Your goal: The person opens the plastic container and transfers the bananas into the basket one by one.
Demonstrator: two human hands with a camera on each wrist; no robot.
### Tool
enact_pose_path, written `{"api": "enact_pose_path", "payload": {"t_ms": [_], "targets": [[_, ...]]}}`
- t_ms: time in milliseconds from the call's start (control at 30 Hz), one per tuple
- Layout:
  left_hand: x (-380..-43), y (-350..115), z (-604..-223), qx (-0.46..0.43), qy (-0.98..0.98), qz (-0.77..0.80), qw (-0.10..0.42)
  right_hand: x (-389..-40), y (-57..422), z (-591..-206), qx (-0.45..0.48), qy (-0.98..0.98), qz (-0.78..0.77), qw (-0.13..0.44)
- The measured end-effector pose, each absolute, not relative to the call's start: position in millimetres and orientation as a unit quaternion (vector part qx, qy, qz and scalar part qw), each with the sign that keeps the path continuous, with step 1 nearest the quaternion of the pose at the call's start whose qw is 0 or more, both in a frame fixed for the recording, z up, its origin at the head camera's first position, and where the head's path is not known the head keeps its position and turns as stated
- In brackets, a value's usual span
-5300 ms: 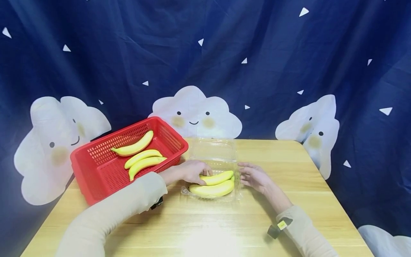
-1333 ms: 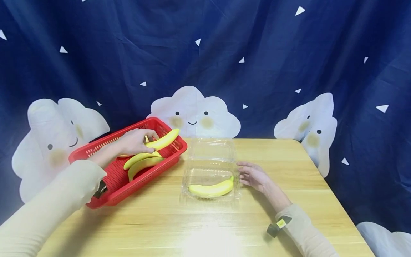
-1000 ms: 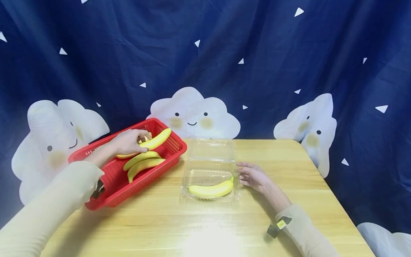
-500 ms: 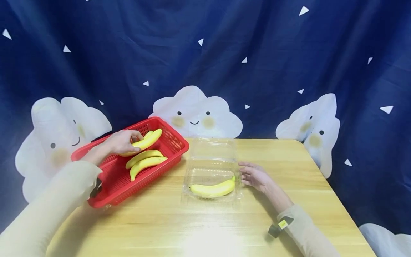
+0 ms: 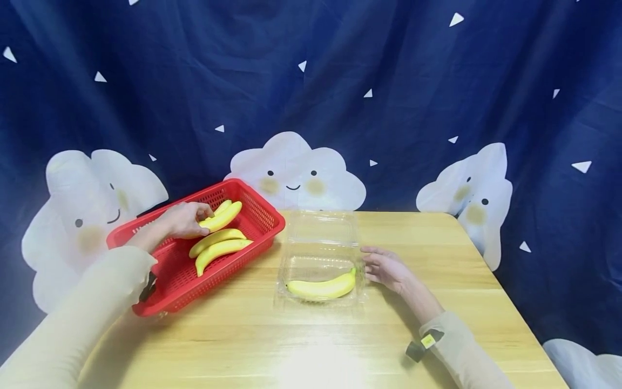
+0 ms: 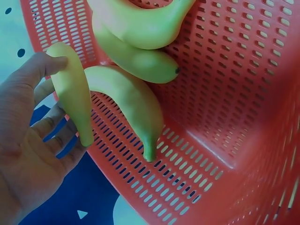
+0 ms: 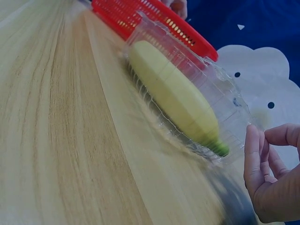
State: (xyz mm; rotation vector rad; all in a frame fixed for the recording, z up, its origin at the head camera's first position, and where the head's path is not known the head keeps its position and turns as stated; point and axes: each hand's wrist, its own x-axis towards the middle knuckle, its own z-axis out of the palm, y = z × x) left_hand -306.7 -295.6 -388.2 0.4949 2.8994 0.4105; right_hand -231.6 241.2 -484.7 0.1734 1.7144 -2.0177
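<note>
My left hand is over the red plastic basket and pinches a banana between thumb and fingers. In the left wrist view this held banana is beside another banana lying in the basket. Two more bananas lie nearer the basket's front side. A clear plastic clamshell box, lid laid back, holds a single banana. At the box's right edge rests my right hand, fingers loosely bent; whether the fingertips touch the plastic I cannot tell.
The wooden table carries the basket at left and the box in the middle. Behind it hangs a dark blue curtain with white clouds. A small black camera sits on the right wrist.
About five seconds ago the left hand was at the box, with two bananas there. It has carried one left to the basket and lowered it. The right hand has stayed put.
</note>
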Motion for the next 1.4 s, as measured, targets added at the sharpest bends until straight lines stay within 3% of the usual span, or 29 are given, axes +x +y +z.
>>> {"api": "enact_pose_path", "payload": {"t_ms": [467, 1400], "targets": [[-309.4, -294.5, -403.1, 0.178, 0.963, 0.149, 0.138, -233.8, 242.5, -484.9, 0.063, 0.634, -0.732, 0.243], [-321.2, -309.0, -415.2, 0.173, 0.964, 0.156, 0.126, -234.0, 241.5, -485.5, 0.061, 0.633, -0.733, 0.242]]}}
